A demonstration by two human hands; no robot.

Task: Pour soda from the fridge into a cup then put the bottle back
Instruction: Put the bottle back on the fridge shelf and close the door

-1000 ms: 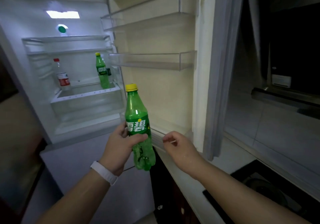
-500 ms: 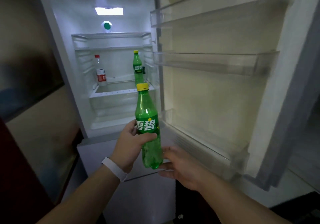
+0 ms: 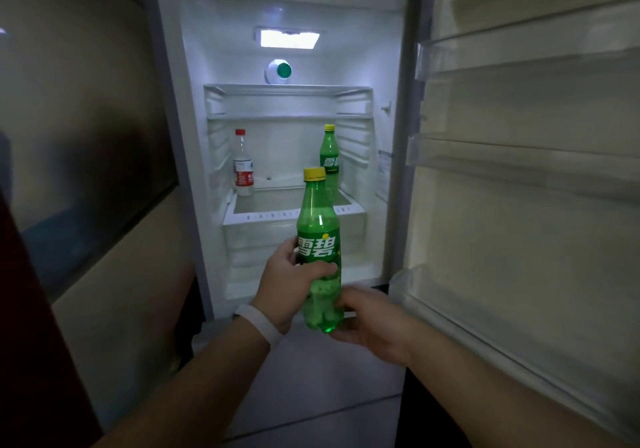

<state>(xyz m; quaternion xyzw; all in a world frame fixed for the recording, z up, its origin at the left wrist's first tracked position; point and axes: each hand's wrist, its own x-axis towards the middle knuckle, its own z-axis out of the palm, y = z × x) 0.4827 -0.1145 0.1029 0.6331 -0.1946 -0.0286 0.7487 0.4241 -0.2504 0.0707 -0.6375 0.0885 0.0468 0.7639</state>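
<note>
— Green plastic, yellow cap: is that the soda bottle [image 3: 319, 239] you've got there?

— Yes. My left hand [image 3: 290, 281] is wrapped around its middle, thumb across the front just under the white lettering on the label, fingers curled behind. It stands upright in my grip, cap on, out in front of the open fridge [image 3: 173, 136] rather than inside it.

— And your other hand?

— My right hand [image 3: 372, 323] is just right of the left and a little lower, cupped at the base of the bottle. The fingers touch the bottom curve, thumb along the right side. It is blurred, so I can't tell how firmly it presses; the left hand clearly carries the hold.

— What sits beyond your grip?

— Straight past the cap, deeper in, a second green bottle [image 3: 329, 151] stands on the lit shelf [image 3: 277, 210], partly hidden behind the one I hold. Up and to the left of my grip, on that same shelf, a clear bottle with a red cap and red label [image 3: 243, 163] stands upright, well apart from the green one.

— Anything else?

— A lamp [image 3: 289, 37] glows at the top of the back wall, with a green dial [image 3: 284, 70] just under it. To the right of my hands the fridge door [image 3: 536, 205] hangs open, its clear racks facing me. A white band [image 3: 258, 323] circles my left wrist, just below the grip.
</note>
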